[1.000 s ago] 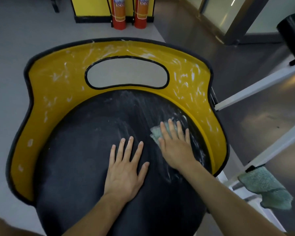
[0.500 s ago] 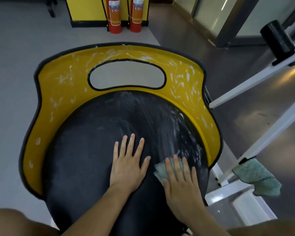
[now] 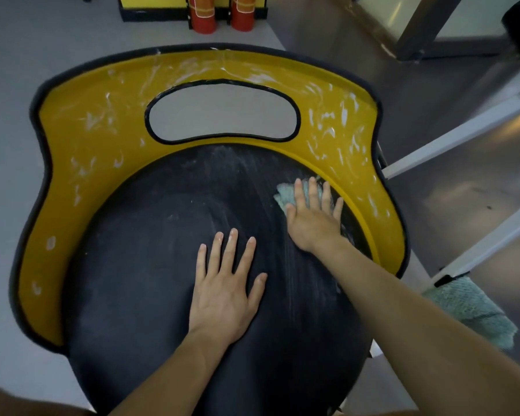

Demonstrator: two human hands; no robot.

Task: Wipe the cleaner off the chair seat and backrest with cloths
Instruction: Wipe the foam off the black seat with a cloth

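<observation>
Pressing teal cloth [image 3: 283,196] flat under my right hand [image 3: 312,219], fingers straight and spread, nothing pinched. Cloth sits at right rear of black seat [image 3: 147,250], just beside yellow backrest [image 3: 81,139]. My left hand [image 3: 225,292] lies palm down on seat centre, fingers straight and splayed, holding nothing. I see white cleaner streaks on seat's right half, smears all over backrest. Second teal cloth [image 3: 469,313] hangs from white frame [image 3: 463,136] right of chair. Two red fire extinguishers [image 3: 203,16] stand beyond backrest.

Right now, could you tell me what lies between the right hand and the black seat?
The head view shows a pale green cloth under the right hand.
</observation>
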